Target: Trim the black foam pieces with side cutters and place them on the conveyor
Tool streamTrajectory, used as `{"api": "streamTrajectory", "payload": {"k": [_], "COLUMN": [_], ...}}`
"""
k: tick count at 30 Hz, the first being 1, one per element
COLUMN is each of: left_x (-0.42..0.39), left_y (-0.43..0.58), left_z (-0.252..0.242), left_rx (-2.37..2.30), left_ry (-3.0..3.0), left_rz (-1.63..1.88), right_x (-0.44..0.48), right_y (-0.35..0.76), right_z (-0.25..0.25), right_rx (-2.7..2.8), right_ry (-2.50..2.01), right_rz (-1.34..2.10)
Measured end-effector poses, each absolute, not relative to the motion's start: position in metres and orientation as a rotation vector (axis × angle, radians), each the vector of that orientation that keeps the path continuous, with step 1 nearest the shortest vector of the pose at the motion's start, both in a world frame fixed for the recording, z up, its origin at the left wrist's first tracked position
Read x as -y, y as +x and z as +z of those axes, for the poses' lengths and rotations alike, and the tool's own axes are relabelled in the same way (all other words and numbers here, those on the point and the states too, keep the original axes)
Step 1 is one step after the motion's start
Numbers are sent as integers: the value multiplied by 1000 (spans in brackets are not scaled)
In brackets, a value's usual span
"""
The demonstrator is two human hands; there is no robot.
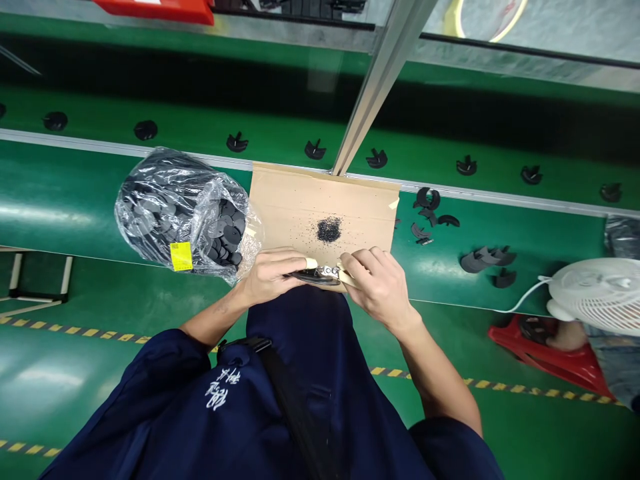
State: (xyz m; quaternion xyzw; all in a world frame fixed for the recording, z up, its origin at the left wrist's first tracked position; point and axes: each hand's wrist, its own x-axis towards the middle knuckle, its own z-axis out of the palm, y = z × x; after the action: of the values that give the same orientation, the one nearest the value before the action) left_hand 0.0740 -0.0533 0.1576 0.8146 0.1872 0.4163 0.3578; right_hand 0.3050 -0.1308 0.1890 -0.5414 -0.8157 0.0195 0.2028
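Observation:
My left hand (273,272) is closed around the edge of a thin black rounded piece (316,277), held over the near edge of a cardboard sheet (280,200). A pale yellow cover sits on the left thumb tip. Close against the piece, my right hand (377,280) is closed on a small silver metal tool (329,271); its exact kind is unclear, and the fingers hide part of it. Just beyond both hands, a heap of fine black crumbs (329,230) lies on the cardboard. To the left, a clear plastic bag (165,173) holds many black discs (230,233).
Black parts (315,149) stand spaced along the green belt (190,137) behind a metal rail. Loose black pieces (485,259) lie to the right. A metal post (370,87) rises behind the cardboard. At far right are a white fan (595,293), a red stool (550,353) and another person's foot.

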Motion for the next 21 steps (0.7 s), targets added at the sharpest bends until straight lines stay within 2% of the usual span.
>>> {"api": "streamTrajectory", "payload": {"k": [7, 16, 21], "left_x": [54, 53, 51], "left_y": [72, 82, 82], "left_z": [158, 160, 153], "left_rx": [-478, -428, -518], "left_ry": [2113, 2080, 2045], "left_rz": [1048, 1091, 1027], "right_x": [133, 136, 124], "right_y": [303, 301, 318], "right_z": [185, 166, 123], "right_rx": [2311, 1896, 1711], "right_ry": [-1534, -1404, -1653], "right_rz": [-59, 525, 542]}}
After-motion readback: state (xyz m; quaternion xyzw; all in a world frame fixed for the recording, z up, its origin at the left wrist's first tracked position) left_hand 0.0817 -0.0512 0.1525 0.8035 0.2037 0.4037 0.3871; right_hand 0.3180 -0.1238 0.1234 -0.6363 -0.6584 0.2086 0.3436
